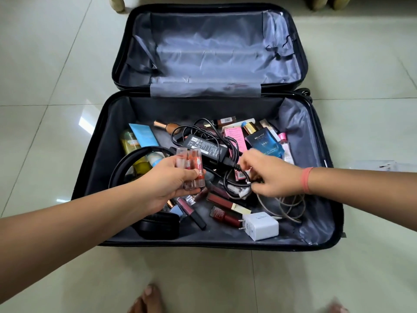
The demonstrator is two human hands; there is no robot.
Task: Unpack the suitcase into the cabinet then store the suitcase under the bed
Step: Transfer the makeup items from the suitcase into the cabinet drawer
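Observation:
A black suitcase [322, 240] lies open on the tiled floor, its grey-lined lid [209, 48] flat at the back. The near half holds cosmetics, cables and chargers. My left hand [167, 184] grips a bunch of small clear lip-gloss tubes [190, 168] with orange-red contents, held above the pile. My right hand [273, 175] reaches in from the right, its fingers curled down among the black cable [228, 177] of the laptop adapter [204, 146]; what they pinch is hidden. A blue perfume bottle [264, 141] lies just behind that hand.
In the case also lie a white wall charger [262, 225], a black pouch [159, 225], a black headband [126, 163], several tubes and lipsticks. Wooden furniture legs [117, 3] stand behind the lid. My bare feet [146, 299] are on the floor in front.

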